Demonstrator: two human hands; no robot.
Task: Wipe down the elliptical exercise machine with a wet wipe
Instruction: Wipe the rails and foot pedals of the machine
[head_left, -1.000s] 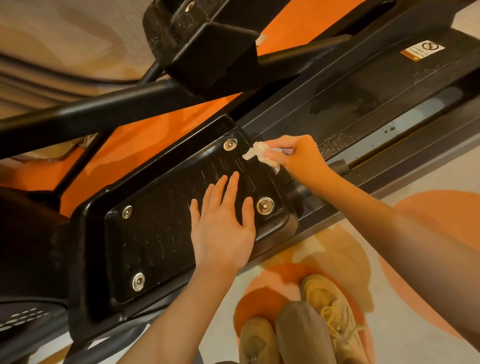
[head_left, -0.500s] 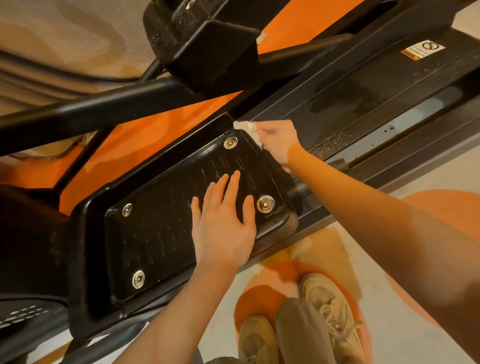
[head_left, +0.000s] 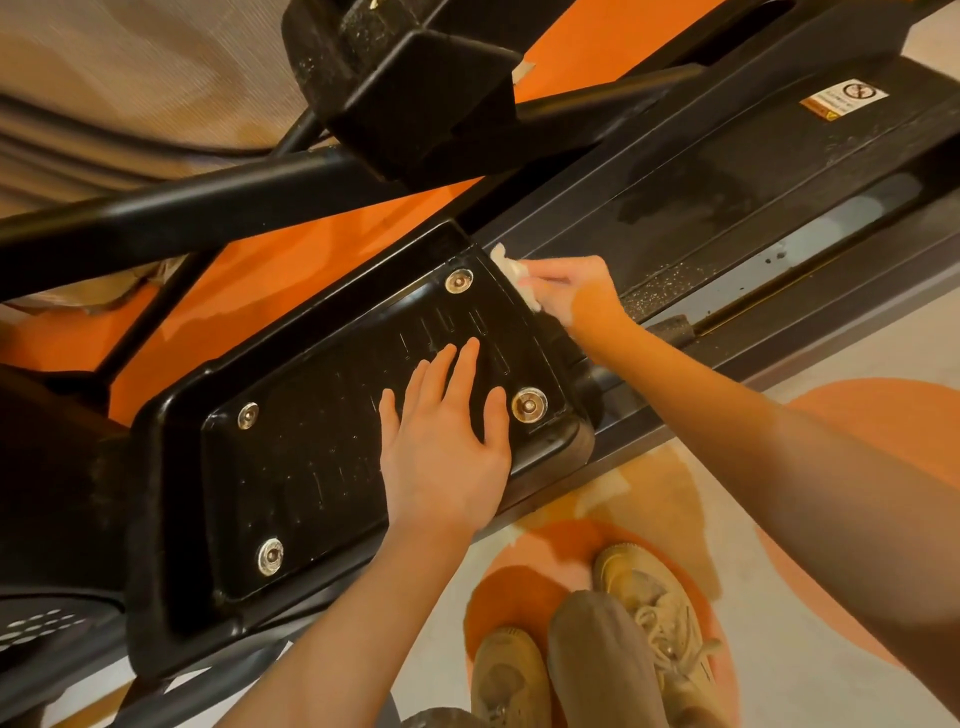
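Fingers (head_left: 535, 275) of our right hand (head_left: 576, 296) pinch the wet wipe (head_left: 506, 265) against the foot pedal (head_left: 322, 441) rim corner | left hand (head_left: 441, 441) lies flat, fingers straight, likely steadying the pedal.

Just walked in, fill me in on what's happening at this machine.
A person is cleaning a black elliptical exercise machine. The left hand lies flat, fingers straight, on the black plastic foot pedal with four silver bolts. The right hand pinches a crumpled white wet wipe against the pedal's raised far-right corner rim. Dusty specks show on the rail beyond.
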